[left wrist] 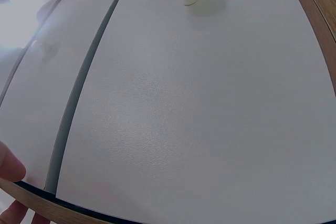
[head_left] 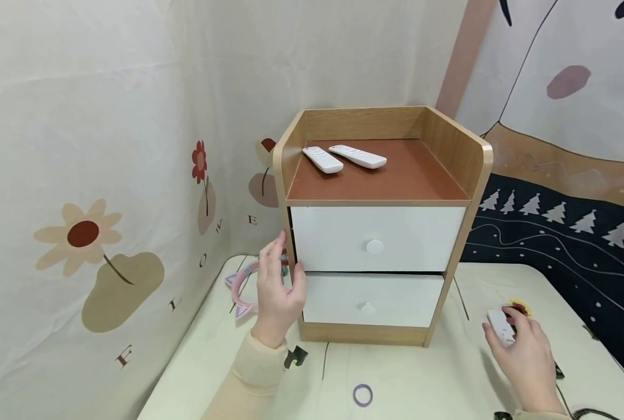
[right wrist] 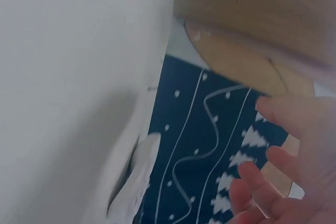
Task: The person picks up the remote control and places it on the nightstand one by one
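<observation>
A small wood-framed cabinet (head_left: 372,332) has two white drawer fronts, each with a round white knob. My left hand (head_left: 280,291) touches its left side, fingers straight along the panel and thumb at the front corner. In the left wrist view, the thumb (left wrist: 10,166) is close to the upper drawer front (left wrist: 50,77), with other fingertips beyond the wooden edge. To the right, my right hand (head_left: 527,356) is over a white remote (head_left: 500,328). The right wrist view shows its fingers spread, nothing between them, and the white remote (right wrist: 139,177) apart on the tabletop.
Two more white remotes, one left (head_left: 322,160) and one right (head_left: 358,156), lie on the cabinet's brown top. A pink cat-ear headband (head_left: 241,289) is left of the cabinet. In front lies a purple ring (head_left: 363,395). A coiled dark cord (head_left: 592,412) is at bottom right.
</observation>
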Motion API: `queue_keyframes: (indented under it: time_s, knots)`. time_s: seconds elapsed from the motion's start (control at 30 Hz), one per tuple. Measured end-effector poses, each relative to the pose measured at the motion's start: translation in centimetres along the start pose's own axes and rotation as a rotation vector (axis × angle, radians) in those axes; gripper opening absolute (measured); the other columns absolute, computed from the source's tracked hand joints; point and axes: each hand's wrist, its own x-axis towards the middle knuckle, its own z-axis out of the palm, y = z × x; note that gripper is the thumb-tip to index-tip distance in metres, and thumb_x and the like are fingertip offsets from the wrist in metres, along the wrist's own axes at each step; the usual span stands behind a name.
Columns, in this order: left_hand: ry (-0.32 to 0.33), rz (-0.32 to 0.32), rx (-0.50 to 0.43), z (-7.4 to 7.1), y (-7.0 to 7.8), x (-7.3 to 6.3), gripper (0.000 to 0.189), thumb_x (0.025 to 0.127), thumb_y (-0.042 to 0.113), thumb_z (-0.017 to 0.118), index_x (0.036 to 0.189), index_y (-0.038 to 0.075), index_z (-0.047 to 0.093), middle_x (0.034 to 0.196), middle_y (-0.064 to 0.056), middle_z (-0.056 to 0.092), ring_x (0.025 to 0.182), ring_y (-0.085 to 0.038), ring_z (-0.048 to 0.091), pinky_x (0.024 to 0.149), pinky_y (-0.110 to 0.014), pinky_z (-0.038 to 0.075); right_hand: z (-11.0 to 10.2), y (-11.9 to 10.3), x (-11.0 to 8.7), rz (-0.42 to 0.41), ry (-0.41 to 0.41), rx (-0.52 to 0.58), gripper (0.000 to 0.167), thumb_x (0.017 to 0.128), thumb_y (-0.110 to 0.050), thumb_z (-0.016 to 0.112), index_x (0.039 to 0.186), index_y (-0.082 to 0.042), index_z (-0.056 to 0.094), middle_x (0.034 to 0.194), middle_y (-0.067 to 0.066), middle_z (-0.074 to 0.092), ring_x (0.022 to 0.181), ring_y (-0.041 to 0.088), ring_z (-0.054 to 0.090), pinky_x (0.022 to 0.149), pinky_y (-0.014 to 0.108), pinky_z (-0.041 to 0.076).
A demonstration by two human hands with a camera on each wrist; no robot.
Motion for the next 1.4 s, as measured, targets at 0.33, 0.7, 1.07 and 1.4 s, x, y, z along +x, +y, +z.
queue_keyframes:
  time_s: [0.33, 0.7, 1.07, 1.4]
  knots:
    - [-0.004, -0.009, -0.006, 0.0, 0.0, 0.0, 0.069, 0.097, 0.001, 0.064, 0.164, 0.003, 0.046, 0.145, -0.026, 0.057, 0.126, -0.036, 0.059, 0.097, -0.046, 0.052, 0.0, 2.2, 0.1, 0.161, -0.224, -0.127, 0.085, 0.097, -0.041, 0.079, 0.154, 0.011, 0.043, 0.139, 0.047, 0.051, 0.116, 0.061, 0.057, 0.098, 0.071, 0.049]
    - [0.013, 0.037, -0.004, 0.3, -0.1, 0.1, 0.072, 0.095, -0.001, 0.064, 0.165, 0.002, 0.046, 0.142, -0.028, 0.058, 0.124, -0.036, 0.059, 0.093, -0.045, 0.052, 0.3, 3.4, -0.2, 0.181, -0.282, -0.187, 0.089, 0.091, -0.038, 0.084, 0.15, 0.015, 0.044, 0.134, 0.053, 0.05, 0.114, 0.067, 0.058, 0.096, 0.072, 0.05]
    - [-0.018, -0.039, -0.003, 0.0, 0.3, 0.1, 0.069, 0.098, 0.004, 0.062, 0.165, 0.004, 0.045, 0.145, -0.025, 0.057, 0.123, -0.036, 0.061, 0.092, -0.046, 0.052, 0.4, 3.4, -0.5, 0.221, -0.295, -0.244, 0.085, 0.088, -0.033, 0.084, 0.147, 0.015, 0.046, 0.128, 0.054, 0.053, 0.108, 0.067, 0.062, 0.093, 0.071, 0.053]
    - [-0.002, 0.009, 0.007, 0.0, 0.0, 0.0, 0.07, 0.097, 0.0, 0.063, 0.164, 0.002, 0.046, 0.144, -0.026, 0.057, 0.108, -0.032, 0.062, 0.088, -0.029, 0.051, 0.5, 3.3, -0.4, 0.232, -0.302, -0.267, 0.076, 0.088, -0.026, 0.08, 0.145, 0.015, 0.051, 0.134, 0.051, 0.056, 0.116, 0.066, 0.062, 0.1, 0.073, 0.053]
